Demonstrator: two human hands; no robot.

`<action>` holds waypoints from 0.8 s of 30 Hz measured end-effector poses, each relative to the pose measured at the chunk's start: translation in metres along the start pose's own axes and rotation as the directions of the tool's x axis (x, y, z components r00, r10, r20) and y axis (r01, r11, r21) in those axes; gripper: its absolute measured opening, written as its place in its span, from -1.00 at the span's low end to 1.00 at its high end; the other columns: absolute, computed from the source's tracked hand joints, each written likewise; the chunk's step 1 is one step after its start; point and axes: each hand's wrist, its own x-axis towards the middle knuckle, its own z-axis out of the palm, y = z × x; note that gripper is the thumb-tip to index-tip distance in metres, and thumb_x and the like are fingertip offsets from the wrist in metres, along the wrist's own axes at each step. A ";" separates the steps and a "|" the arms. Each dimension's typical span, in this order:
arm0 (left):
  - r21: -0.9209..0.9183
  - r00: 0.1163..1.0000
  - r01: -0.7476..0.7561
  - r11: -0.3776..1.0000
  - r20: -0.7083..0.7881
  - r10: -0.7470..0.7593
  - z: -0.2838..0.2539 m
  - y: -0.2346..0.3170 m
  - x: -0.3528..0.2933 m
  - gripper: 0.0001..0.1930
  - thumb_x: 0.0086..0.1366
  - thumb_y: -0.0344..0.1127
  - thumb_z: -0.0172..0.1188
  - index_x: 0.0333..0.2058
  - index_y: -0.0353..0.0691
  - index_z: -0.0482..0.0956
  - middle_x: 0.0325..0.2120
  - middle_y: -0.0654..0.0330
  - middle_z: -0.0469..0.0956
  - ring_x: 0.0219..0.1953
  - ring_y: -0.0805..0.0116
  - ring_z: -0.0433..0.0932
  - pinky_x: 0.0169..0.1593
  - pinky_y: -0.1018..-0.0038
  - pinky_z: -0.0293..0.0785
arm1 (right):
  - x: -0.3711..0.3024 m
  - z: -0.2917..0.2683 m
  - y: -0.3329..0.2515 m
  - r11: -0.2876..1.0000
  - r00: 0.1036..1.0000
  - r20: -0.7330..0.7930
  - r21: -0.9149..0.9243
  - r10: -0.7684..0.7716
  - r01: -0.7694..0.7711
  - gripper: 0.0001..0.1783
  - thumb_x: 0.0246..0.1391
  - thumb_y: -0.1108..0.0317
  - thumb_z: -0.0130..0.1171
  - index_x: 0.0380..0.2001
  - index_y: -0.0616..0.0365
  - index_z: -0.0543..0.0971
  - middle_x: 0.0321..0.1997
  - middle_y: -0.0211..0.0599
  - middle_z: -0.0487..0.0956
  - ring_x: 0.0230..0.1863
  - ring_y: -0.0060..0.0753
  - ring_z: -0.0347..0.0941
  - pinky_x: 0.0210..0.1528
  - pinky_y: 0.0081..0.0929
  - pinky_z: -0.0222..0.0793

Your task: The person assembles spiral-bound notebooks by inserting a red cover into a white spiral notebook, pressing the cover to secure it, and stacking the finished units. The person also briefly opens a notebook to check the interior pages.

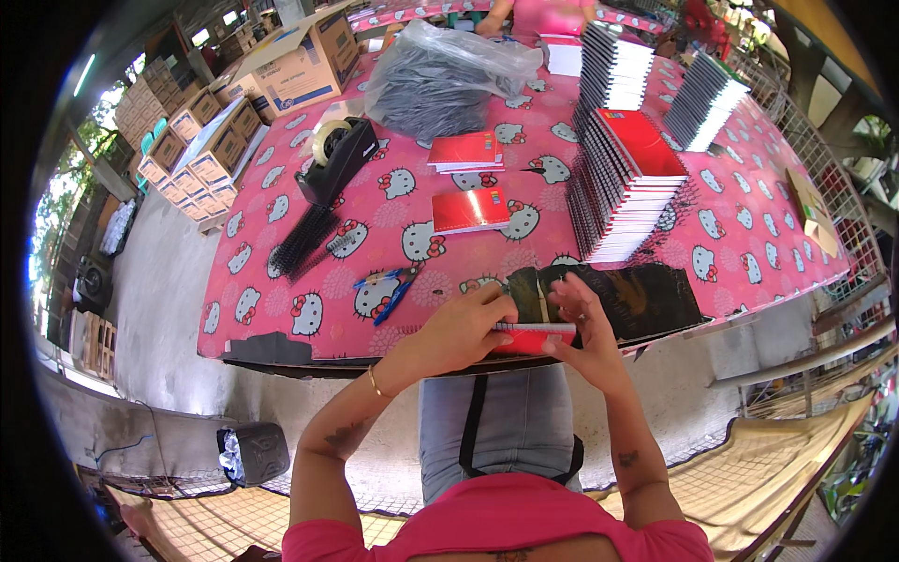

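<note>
A small red notebook [526, 343] with a wire or coil binding along its upper side lies at the table's near edge, between my hands. My left hand [464, 328] is closed on its left end, with fingers bent over the binding. At the right end, my right hand [588, 330] has its thumb against the cover and its other fingers raised and apart. Dark sheet material [646, 298] lies under and beyond the right hand. To the left of my hands is a blue-handled hand tool [393, 298], perhaps pliers. Two small stacks of red notebooks [470, 211] [465, 150] sit farther off.
Tall stacks of coil-bound notebooks [629, 187] stand at the right. Black binding coils [307, 241] and a tape dispenser [339, 161] are at the left. Behind them rests a plastic bag of dark coils [435, 84]. Cartons [298, 64] stand at the far left; another person [543, 17] is across the table.
</note>
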 end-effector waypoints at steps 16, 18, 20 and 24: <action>0.340 0.958 -0.066 0.938 -0.240 0.154 -0.002 -0.008 -0.016 -0.76 0.25 -0.22 0.29 -0.16 -0.16 0.60 -0.26 0.16 0.61 -0.14 0.09 0.59 0.18 0.07 0.33 | 0.017 0.034 0.029 0.990 0.999 0.046 0.137 0.012 -0.018 -0.53 0.05 0.60 0.34 0.06 0.22 0.52 0.00 -0.25 0.62 0.01 -0.46 0.53 0.06 -0.48 0.47; 0.339 0.948 -0.052 0.939 -0.279 0.153 0.001 -0.007 -0.019 -0.77 0.24 -0.22 0.30 -0.17 -0.15 0.61 -0.26 0.17 0.63 -0.14 0.09 0.59 0.21 0.05 0.31 | 0.017 0.034 0.027 0.996 0.998 0.067 0.086 0.016 -0.022 -0.59 0.09 0.57 0.32 0.03 0.24 0.55 -0.04 -0.28 0.63 -0.04 -0.52 0.53 -0.01 -0.55 0.47; 0.353 0.938 -0.021 0.935 -0.318 0.141 0.005 -0.007 -0.019 -0.77 0.25 -0.21 0.29 -0.17 -0.14 0.61 -0.28 0.19 0.63 -0.15 0.12 0.60 0.24 0.04 0.28 | 0.017 0.032 0.029 0.999 0.994 0.103 -0.013 0.048 -0.047 -0.66 0.13 0.53 0.30 0.00 0.26 0.58 -0.10 -0.32 0.64 -0.10 -0.59 0.51 -0.08 -0.61 0.45; 0.433 0.956 -0.003 0.901 -0.263 0.130 0.007 -0.012 -0.022 -0.61 0.25 -0.11 0.29 -0.03 -0.17 0.55 -0.05 0.08 0.54 0.07 0.05 0.50 0.32 -0.17 0.09 | 0.016 0.035 0.022 0.996 0.991 0.101 0.018 0.086 -0.088 -0.72 0.16 0.49 0.29 -0.05 0.28 0.62 -0.18 -0.37 0.65 -0.16 -0.66 0.49 -0.10 -0.65 0.41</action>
